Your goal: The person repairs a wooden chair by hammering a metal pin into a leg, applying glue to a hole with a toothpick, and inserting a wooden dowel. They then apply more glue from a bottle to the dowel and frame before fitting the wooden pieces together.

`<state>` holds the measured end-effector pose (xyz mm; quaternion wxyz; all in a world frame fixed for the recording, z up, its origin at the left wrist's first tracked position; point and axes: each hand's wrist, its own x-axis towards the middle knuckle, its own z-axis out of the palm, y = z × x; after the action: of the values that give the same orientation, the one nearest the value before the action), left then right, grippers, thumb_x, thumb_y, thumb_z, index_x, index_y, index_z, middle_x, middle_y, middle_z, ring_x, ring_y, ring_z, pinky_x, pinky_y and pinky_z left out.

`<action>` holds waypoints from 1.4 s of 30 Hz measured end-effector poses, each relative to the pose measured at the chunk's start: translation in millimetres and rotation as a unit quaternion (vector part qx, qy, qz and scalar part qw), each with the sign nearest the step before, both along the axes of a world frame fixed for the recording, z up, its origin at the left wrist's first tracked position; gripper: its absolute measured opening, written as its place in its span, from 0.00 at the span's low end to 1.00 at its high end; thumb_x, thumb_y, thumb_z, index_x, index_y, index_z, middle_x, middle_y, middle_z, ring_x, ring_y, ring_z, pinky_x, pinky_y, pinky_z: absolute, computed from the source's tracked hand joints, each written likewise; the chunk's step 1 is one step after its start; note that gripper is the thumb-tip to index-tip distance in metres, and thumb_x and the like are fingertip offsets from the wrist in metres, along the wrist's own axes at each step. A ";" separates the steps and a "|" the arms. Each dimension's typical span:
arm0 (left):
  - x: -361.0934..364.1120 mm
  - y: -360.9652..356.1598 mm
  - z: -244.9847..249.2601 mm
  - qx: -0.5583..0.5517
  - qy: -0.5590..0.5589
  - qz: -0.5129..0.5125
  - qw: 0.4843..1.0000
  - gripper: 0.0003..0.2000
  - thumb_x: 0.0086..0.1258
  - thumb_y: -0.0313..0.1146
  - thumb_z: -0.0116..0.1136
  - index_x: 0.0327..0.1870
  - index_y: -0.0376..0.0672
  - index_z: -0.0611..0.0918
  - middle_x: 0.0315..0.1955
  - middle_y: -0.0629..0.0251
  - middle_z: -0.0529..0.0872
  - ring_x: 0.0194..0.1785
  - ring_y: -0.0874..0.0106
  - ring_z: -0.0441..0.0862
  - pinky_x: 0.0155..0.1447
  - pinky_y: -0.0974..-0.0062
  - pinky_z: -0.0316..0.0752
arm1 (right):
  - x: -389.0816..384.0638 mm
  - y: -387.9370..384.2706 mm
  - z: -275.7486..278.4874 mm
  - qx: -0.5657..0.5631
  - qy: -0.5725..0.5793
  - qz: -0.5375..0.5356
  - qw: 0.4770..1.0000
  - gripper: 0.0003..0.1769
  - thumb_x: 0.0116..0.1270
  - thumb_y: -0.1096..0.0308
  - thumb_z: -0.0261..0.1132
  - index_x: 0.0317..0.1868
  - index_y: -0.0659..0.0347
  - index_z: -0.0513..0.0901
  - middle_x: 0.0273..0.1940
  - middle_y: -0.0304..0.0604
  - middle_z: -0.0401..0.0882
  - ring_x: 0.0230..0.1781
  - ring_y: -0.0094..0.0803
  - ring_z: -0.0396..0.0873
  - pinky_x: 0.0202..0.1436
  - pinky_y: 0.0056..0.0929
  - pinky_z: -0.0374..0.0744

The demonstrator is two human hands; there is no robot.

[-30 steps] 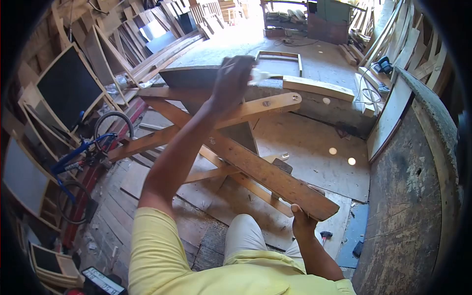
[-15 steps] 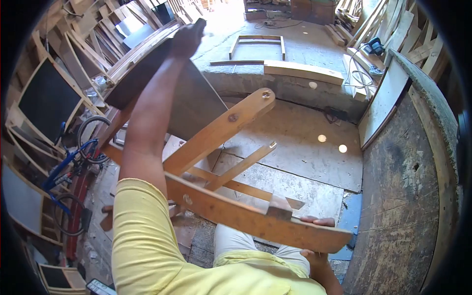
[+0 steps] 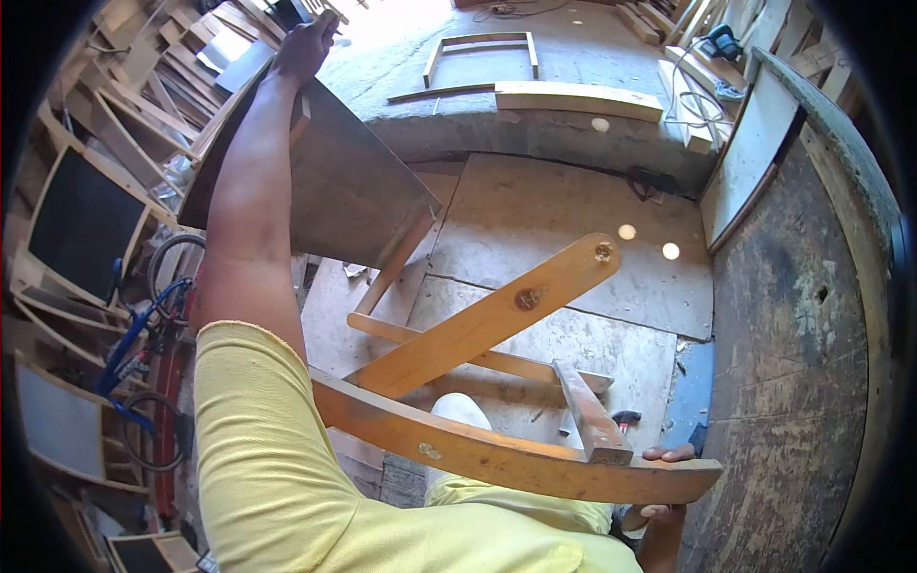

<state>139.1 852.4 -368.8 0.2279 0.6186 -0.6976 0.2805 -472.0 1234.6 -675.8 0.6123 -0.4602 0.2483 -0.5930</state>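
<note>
A wooden chair frame with a curved rail, a flat arm with a rounded end and a dark panel lies tilted before me. My left hand reaches to the far upper left and is closed around the frame's upper end beside the panel. My right hand grips the rail's right end, fingers above and thumb below. Close to that hand, a crosspiece meets the rail. Part of the frame is hidden behind my left arm.
A hammer lies on the floor beyond the rail. A worn wooden panel stands at right. Beyond a concrete step are a curved plank, a small wooden frame and a power tool. A blue bicycle stands left.
The chair frame has turned, its flat arm swinging right and down in view. My left hand has shifted left and up; my right hand has moved slightly right with the rail. The hammer now shows.
</note>
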 end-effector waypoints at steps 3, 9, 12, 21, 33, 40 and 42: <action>-6.9 -2.3 -3.5 -0.002 -0.029 0.008 1.000 0.09 0.71 0.36 0.51 0.48 0.47 0.76 0.39 0.53 0.86 0.45 0.49 0.83 0.48 0.51 0.76 | -7.0 11.2 -6.5 0.039 -0.042 -0.013 0.998 0.45 0.39 0.66 0.83 0.56 0.62 0.64 0.54 0.54 0.73 0.60 0.39 0.73 0.62 0.40 0.77; -3.7 -8.8 -17.8 -0.041 0.008 -0.087 0.995 0.07 0.71 0.31 0.51 0.47 0.43 0.76 0.40 0.55 0.86 0.45 0.51 0.83 0.48 0.56 0.76 | -5.3 33.4 -2.6 0.054 -0.015 0.039 0.998 0.44 0.38 0.68 0.82 0.55 0.59 0.66 0.54 0.51 0.73 0.61 0.39 0.72 0.63 0.41 0.75; -16.5 3.2 -17.5 -0.041 0.062 -0.080 0.994 0.08 0.75 0.34 0.49 0.44 0.40 0.77 0.38 0.53 0.85 0.45 0.52 0.82 0.47 0.59 0.75 | 4.0 47.1 -2.0 0.054 -0.030 0.021 0.998 0.42 0.39 0.71 0.81 0.55 0.60 0.67 0.54 0.56 0.75 0.61 0.43 0.73 0.64 0.44 0.73; -45.6 51.9 -35.3 -0.007 0.154 -0.169 0.974 0.13 0.77 0.41 0.47 0.43 0.40 0.79 0.34 0.56 0.84 0.33 0.67 0.84 0.40 0.66 0.76 | 6.6 54.6 -1.4 0.026 0.001 0.009 1.000 0.45 0.42 0.63 0.81 0.60 0.61 0.67 0.53 0.42 0.67 0.63 0.48 0.70 0.63 0.51 0.75; -46.3 253.1 -119.4 -0.086 -0.222 -0.168 0.957 0.12 0.73 0.30 0.47 0.52 0.38 0.79 0.46 0.60 0.82 0.53 0.68 0.78 0.53 0.71 0.76 | -112.6 100.8 -131.5 0.183 0.440 -0.150 0.866 0.17 0.60 0.66 0.69 0.48 0.64 0.83 0.32 0.44 0.85 0.31 0.29 0.81 0.35 0.31 0.78; 13.0 292.6 -144.4 0.058 0.034 -0.172 0.983 0.13 0.69 0.24 0.45 0.51 0.36 0.79 0.47 0.55 0.81 0.53 0.59 0.78 0.59 0.65 0.73 | -190.4 178.0 -244.3 0.304 0.678 -0.204 0.638 0.11 0.52 0.62 0.72 0.30 0.62 0.87 0.31 0.56 0.84 0.36 0.50 0.84 0.43 0.44 0.81; 17.1 320.0 -153.6 0.040 0.057 -0.112 0.991 0.13 0.69 0.24 0.46 0.51 0.36 0.79 0.46 0.55 0.81 0.52 0.59 0.78 0.58 0.65 0.73 | -182.4 182.3 -254.0 0.319 0.706 -0.159 0.613 0.08 0.52 0.67 0.70 0.30 0.61 0.87 0.35 0.56 0.84 0.38 0.50 0.84 0.45 0.44 0.81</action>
<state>156.3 1172.4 -522.4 0.2725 0.5602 -0.7590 0.1895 -654.4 1416.9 -929.8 0.2526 -0.4660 0.8460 -0.0567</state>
